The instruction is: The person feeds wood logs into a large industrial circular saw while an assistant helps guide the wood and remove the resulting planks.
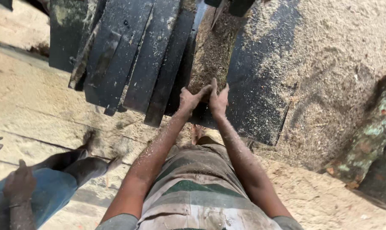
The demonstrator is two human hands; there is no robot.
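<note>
Sawdust [212, 51] is being scooped from the trough between black metal plates [133, 55], at twelve o'clock. The left hand [189, 99] and right hand [219, 100] are pressed together, cupped, fingers spread, grasping nothing firm. Next, a gathered handful would need lifting clear.

My bare arms are dusted with sawdust above a striped wrap [197, 187] in grey, green and cream.

Matt black metal plates [129, 55] under coarse sawdust [337, 55]
</note>
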